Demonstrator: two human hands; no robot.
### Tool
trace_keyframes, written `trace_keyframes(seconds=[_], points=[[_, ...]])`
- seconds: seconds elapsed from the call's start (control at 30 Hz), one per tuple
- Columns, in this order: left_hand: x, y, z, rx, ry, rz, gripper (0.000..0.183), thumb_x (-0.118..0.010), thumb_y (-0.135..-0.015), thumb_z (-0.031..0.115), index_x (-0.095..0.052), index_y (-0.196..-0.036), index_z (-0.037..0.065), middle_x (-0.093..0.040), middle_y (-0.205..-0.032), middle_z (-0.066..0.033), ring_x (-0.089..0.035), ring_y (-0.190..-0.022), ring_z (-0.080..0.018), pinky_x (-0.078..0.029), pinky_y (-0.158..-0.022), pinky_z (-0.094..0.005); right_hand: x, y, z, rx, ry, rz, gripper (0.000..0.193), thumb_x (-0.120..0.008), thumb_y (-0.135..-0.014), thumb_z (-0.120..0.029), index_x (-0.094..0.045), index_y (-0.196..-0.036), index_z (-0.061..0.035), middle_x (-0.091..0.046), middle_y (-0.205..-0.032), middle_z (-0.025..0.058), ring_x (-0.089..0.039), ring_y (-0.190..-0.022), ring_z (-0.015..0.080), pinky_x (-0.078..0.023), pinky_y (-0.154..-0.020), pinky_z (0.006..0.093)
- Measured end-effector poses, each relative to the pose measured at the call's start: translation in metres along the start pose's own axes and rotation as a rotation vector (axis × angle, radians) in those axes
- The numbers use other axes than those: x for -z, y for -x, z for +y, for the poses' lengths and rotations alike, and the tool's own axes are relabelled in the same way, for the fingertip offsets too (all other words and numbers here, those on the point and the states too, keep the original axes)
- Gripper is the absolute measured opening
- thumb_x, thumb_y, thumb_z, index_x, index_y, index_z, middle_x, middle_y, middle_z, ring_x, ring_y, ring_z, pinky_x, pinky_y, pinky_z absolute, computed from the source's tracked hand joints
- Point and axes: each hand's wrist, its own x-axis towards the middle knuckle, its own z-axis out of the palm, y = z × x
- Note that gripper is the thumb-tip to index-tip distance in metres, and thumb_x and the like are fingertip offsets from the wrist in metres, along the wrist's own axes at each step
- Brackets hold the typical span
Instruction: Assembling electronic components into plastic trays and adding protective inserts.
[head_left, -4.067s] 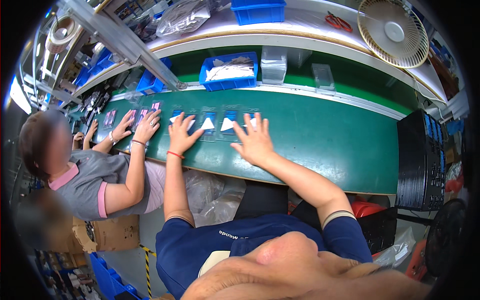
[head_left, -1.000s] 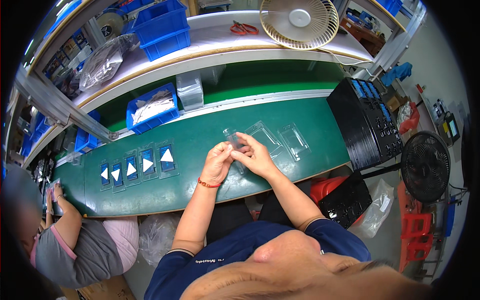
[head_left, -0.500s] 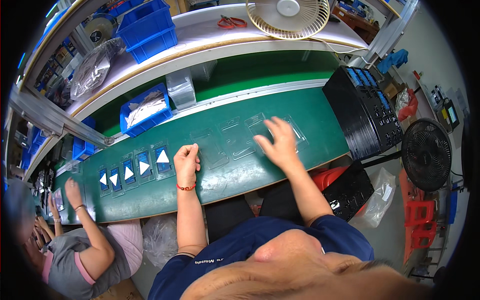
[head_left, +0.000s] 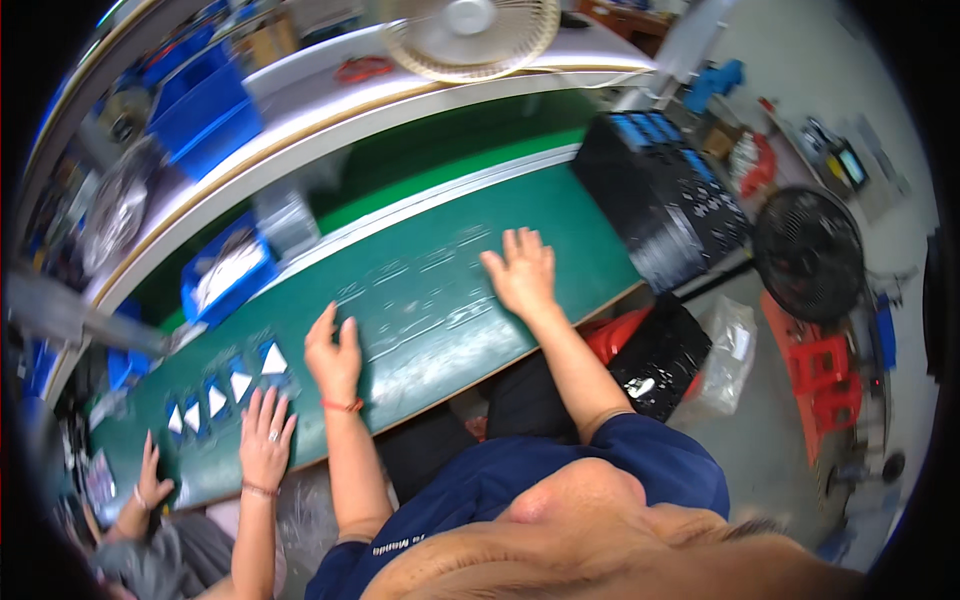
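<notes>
Between my two hands lies a row of clear plastic blister trays [head_left: 418, 305] on the green bench top, hard to make out against it. My left hand [head_left: 333, 360] is at the row's left end, thumb and fingers apart, holding nothing. At the right end, my right hand [head_left: 524, 275] lies with fingers stretched out beside or on the last tray; whether it touches the tray I cannot tell. Left of my left hand, several trays hold blue pieces with white triangles [head_left: 241, 387]. A co-worker's hand [head_left: 266, 445] reaches in just below the nearest of them.
A blue bin of white papers [head_left: 215, 285] and stacked clear trays [head_left: 285, 222] stand along the bench's back edge. A black rack [head_left: 655, 200] stands at its right end. Overhead, a shelf carries a cream fan [head_left: 470, 35] and blue bins [head_left: 205, 115]. Another co-worker's hand [head_left: 150, 488] is at far left.
My head view has turned, tilting the scene. My left hand has gone from closed to spread fingers. My right hand's fingers have straightened. A co-worker's hand has come up beside the triangle trays.
</notes>
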Motion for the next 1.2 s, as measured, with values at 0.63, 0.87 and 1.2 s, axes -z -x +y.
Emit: trace_keyframes(seconds=[0.63,0.87,1.2], points=[[-0.001,0.005,-0.019,-0.036,0.031,0.151,0.024,-0.066,-0.082,0.008,-0.064,-0.105,0.003,-0.056,-0.116,-0.0161,-0.055,-0.076,-0.0200,-0.048,-0.074,-0.0332,0.206,-0.201,0.290,-0.612,0.214,-0.049,0.043,-0.083,-0.064,-0.033,-0.067,-0.100,-0.0133,-0.066,-0.111,0.0087,-0.059,-0.111,0.0247,-0.037,-0.097,0.0449],[-0.004,0.006,-0.010,-0.046,-0.058,0.130,0.020,-0.066,-0.082,0.007,-0.064,-0.101,0.002,-0.055,-0.117,-0.0169,-0.058,-0.087,-0.0256,-0.048,-0.075,-0.0339,0.204,-0.234,0.341,-0.542,0.121,-0.272,0.051,-0.072,-0.079,-0.034,-0.059,-0.123,-0.0101,-0.054,-0.133,0.0122,-0.049,-0.125,0.0303,-0.031,-0.104,0.0539],[-0.004,0.006,-0.007,0.026,-0.005,0.129,0.018,-0.066,-0.081,0.006,-0.065,-0.098,0.001,-0.054,-0.117,-0.0177,-0.058,-0.089,-0.0268,-0.049,-0.074,-0.0339,0.171,-0.283,0.284,-0.551,0.231,-0.198,0.057,-0.061,-0.087,-0.045,-0.053,-0.130,-0.0090,-0.054,-0.133,0.0140,-0.047,-0.127,0.0324,-0.030,-0.105,0.0483]])
